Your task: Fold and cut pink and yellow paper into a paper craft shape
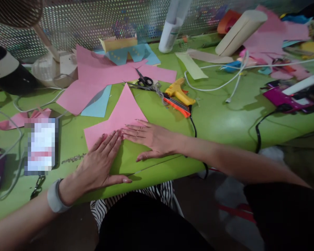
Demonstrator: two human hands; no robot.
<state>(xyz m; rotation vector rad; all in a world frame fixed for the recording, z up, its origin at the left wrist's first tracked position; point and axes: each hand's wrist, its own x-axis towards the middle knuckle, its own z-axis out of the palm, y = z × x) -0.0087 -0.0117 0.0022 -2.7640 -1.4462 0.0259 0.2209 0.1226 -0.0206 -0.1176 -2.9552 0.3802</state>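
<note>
A pink paper piece [125, 108] with a tall point at its top lies on the green table [214, 115]. My left hand [102, 160] rests flat on its lower left part, thumb stretched out to the right over the table. On the lower right part lies my right hand [153, 137], palm down with the fingers extended to the left. The fingertips of both hands meet near the paper's lower edge, and the paper under them is hidden. Neither hand grips anything.
Behind the paper lie scissors [145, 81], a yellow glue gun [179, 92], an orange cutter [177, 107] and larger pink sheets [94, 76]. A phone [43, 146] is at the left, with a fan [54, 68] behind. White cable [214, 89] and a magenta device [277, 97] are rightward.
</note>
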